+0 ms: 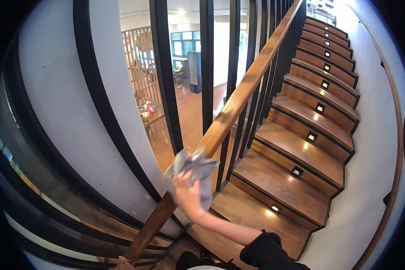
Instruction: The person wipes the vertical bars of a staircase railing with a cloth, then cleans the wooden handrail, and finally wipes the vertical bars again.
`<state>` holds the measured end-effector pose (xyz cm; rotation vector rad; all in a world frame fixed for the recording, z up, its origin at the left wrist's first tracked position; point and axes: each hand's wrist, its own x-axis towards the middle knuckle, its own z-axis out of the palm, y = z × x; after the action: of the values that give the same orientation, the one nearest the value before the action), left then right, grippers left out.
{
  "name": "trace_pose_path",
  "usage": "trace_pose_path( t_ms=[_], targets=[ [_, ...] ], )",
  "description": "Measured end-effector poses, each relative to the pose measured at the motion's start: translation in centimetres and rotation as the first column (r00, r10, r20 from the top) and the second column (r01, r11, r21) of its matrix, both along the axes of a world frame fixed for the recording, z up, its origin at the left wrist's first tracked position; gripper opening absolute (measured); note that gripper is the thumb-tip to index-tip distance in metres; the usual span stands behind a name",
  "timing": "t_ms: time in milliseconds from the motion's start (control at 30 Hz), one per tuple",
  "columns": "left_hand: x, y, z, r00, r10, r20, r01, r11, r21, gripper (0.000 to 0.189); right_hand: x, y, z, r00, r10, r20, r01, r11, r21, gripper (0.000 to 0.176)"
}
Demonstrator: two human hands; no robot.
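A grey cloth (203, 173) is draped over the wooden handrail (238, 96). My right hand (186, 191) presses on the cloth, its fingers bent over it and slightly blurred; it comes from a black sleeve at the lower right. At the bottom edge, my left hand (125, 263) is wrapped round the lower part of the handrail, and only a part of it shows. Black vertical bars stand beneath and beside the rail.
Wooden stairs (292, 191) with small lights in the risers climb to the upper right. A second handrail (397, 135) runs along the white wall. Beyond the black bars (207, 67), a room holds a tall cabinet (194, 72) and a seated person (183, 73).
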<state>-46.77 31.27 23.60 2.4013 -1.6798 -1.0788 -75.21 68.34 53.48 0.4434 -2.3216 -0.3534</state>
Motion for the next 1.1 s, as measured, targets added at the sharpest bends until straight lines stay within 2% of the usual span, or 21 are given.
trace_pose_path(
  t_ms=[67, 100, 167, 200, 233, 300, 333, 367, 433, 533, 567, 633, 733, 800, 833, 867, 900, 933, 967, 1033, 1100],
  targets=[
    [0.1, -0.2, -0.2, 1.0, 0.018, 0.004, -0.018, 1.0, 0.001, 0.053, 4.0, -1.0, -1.8, 0.943, 0.306, 0.131, -0.308, 0.951, -0.004, 0.047],
    [0.2, -0.3, -0.3, 1.0, 0.026, 0.003, -0.026, 1.0, 0.002, 0.053, 3.9, -0.8, -2.2, 0.872, 0.458, 0.172, -0.446, 0.889, -0.108, 0.047],
    [0.2, -0.4, -0.3, 0.999, 0.042, 0.004, -0.042, 0.999, -0.001, 0.054, 3.1, 0.7, -2.2, 0.656, 0.73, 0.19, -0.66, 0.678, -0.323, 0.049],
    [0.1, -0.5, -0.3, 0.999, 0.047, 0.004, -0.047, 0.999, -0.001, 0.054, 2.2, 1.4, -1.4, 0.681, 0.7, 0.214, -0.584, 0.696, -0.418, 0.056],
    [0.1, -0.6, -0.3, 0.998, 0.056, 0.004, -0.056, 0.998, 0.003, 0.054, 0.8, 2.0, -0.9, 0.732, 0.638, 0.239, -0.515, 0.747, -0.421, 0.057],
    [0.2, -0.7, -0.5, 0.998, 0.069, 0.005, -0.069, 0.998, 0.008, 0.055, -1.6, 3.8, 0.8, 0.854, 0.509, 0.112, -0.396, 0.774, -0.494, 0.056],
    [0.3, -0.7, -0.6, 0.997, 0.079, 0.005, -0.079, 0.997, 0.008, 0.055, -2.4, 4.5, 2.4, 0.898, 0.423, 0.117, -0.307, 0.795, -0.523, 0.055],
    [0.3, -0.7, -0.7, 0.996, 0.086, 0.005, -0.086, 0.996, 0.008, 0.055, -3.0, 5.1, 2.9, 0.917, 0.399, -0.019, -0.342, 0.76, -0.552, 0.052],
    [0.4, -0.9, -0.9, 0.995, 0.101, 0.005, -0.101, 0.995, 0.014, 0.056, -2.3, 4.8, 3.4, 0.932, 0.363, 0.014, -0.298, 0.785, -0.543, 0.053],
    [0.5, -0.8, -1.1, 0.993, 0.118, 0.007, -0.119, 0.993, 0.021, 0.057, 0.4, 2.5, 0.3, 0.879, 0.452, 0.154, -0.355, 0.834, -0.422, 0.048],
    [0.5, -0.8, -1.1, 0.992, 0.123, 0.009, -0.123, 0.992, 0.022, 0.057, 1.6, 1.9, -0.9, 0.831, 0.525, 0.182, -0.442, 0.823, -0.357, 0.049],
    [0.5, -0.8, -1.2, 0.99, 0.139, 0.009, -0.139, 0.99, 0.027, 0.058, 3.3, 1.5, -1.8, 0.608, 0.745, 0.274, -0.647, 0.665, -0.374, 0.05],
    [0.7, -0.8, -1.2, 0.986, 0.164, 0.007, -0.164, 0.986, 0.033, 0.059, 1.6, 3.0, -0.6, 0.571, 0.773, 0.275, -0.613, 0.625, -0.484, 0.051],
    [0.8, -1.0, -1.4, 0.983, 0.181, 0.007, -0.181, 0.983, 0.043, 0.06, -1.6, 4.8, 1.0, 0.724, 0.669, 0.17, -0.504, 0.681, -0.531, 0.05],
    [0.9, -0.9, -1.5, 0.982, 0.19, 0.008, -0.191, 0.981, 0.047, 0.06, -3.2, 5.9, 2.7, 0.841, 0.535, 0.078, -0.422, 0.74, -0.523, 0.05],
    [0.9, -1.0, -1.5, 0.981, 0.194, 0.01, -0.195, 0.98, 0.048, 0.06, -5.3, 6.6, 3.2, 0.913, 0.402, -0.067, -0.368, 0.743, -0.558, 0.051],
    [1.0, -1.0, -1.7, 0.98, 0.2, 0.013, -0.201, 0.978, 0.052, 0.061, -6.5, 7.7, 5.4, 0.922, 0.385, -0.027, -0.326, 0.74, -0.588, 0.049],
    [1.1, -1.1, -1.7, 0.978, 0.207, 0.015, -0.208, 0.977, 0.055, 0.061, -7.7, 7.9, 6.4, 0.955, 0.286, -0.081, -0.278, 0.764, -0.582, 0.046],
    [1.1, -1.1, -1.8, 0.977, 0.214, 0.017, -0.215, 0.975, 0.059, 0.061, -7.9, 7.9, 7.2, 0.958, 0.261, -0.115, -0.274, 0.734, -0.621, 0.043],
    [1.1, -1.2, -2.0, 0.973, 0.229, 0.022, -0.23, 0.971, 0.065, 0.062, -7.4, 6.4, 6.8, 0.969, 0.216, -0.117, -0.243, 0.767, -0.594, 0.045],
    [1.3, -1.1, -2.2, 0.968, 0.249, 0.023, -0.25, 0.965, 0.073, 0.063, -5.5, 4.9, 4.8, 0.956, 0.294, 0.019, -0.246, 0.831, -0.499, 0.049]
  ],
)
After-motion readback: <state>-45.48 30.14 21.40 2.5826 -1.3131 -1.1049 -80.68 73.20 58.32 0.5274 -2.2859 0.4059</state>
